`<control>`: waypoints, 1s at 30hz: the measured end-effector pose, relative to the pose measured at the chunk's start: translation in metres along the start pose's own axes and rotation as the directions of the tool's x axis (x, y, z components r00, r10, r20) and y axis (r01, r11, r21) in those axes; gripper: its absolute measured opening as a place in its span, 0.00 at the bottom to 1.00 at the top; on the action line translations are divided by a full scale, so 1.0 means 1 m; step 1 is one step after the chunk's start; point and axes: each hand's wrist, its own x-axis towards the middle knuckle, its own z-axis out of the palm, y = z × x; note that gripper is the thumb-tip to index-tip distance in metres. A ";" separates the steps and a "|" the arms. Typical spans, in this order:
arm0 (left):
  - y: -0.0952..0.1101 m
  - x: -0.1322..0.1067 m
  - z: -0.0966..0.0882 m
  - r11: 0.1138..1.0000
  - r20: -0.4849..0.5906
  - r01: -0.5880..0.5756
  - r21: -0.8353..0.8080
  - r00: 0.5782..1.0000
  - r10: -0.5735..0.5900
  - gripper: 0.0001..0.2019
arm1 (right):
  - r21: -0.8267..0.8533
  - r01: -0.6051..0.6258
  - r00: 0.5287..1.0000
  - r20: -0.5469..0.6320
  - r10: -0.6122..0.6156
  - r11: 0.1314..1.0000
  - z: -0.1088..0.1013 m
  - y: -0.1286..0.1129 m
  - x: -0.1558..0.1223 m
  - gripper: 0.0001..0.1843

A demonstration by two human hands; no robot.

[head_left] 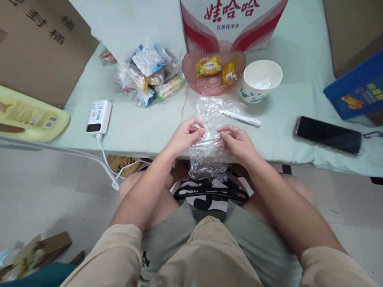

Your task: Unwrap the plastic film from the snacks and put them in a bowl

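Note:
A crinkled clear plastic bag (206,154) hangs over the table's front edge, its upper part lying on the cloth. My left hand (189,135) pinches its left side, thumb against the fingers. Opposite it, my right hand (234,141) grips the bag's right side with curled fingers. Just beyond the right hand lies a white pen-like cutter (243,118), partly against the film. Behind the bag stands a pink glass bowl (208,87) with two yellow snack packets (209,67) in it. To its right is a paper cup (255,93) with clear plastic inside.
Wrapped snacks (150,76) are heaped left of the bowl. A white power bank (99,116) with a cable sits at the left, near a yellow bottle (28,113). At the right lie a black phone (328,134) and a blue box (365,83). Cartons (231,18) stand behind.

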 end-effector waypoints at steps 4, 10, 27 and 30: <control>-0.002 -0.001 -0.006 0.986 -0.013 0.059 -0.154 0.998 -0.061 0.10 | 0.000 0.020 1.000 -0.013 -0.020 1.000 0.001 -0.001 0.001 0.12; -0.002 0.001 -0.011 0.912 0.194 0.287 -0.292 0.952 -0.237 0.15 | 0.064 0.030 0.998 0.051 -0.034 0.997 0.005 -0.002 -0.004 0.15; -0.011 0.008 -0.014 0.996 0.010 -0.094 0.002 0.996 0.094 0.11 | 0.085 0.043 0.999 -0.029 -0.041 0.995 0.008 0.002 -0.004 0.16; -0.009 0.008 -0.015 0.969 0.018 -0.246 0.039 0.969 0.245 0.13 | 0.148 -0.011 0.999 0.052 0.004 0.989 0.004 -0.001 -0.006 0.20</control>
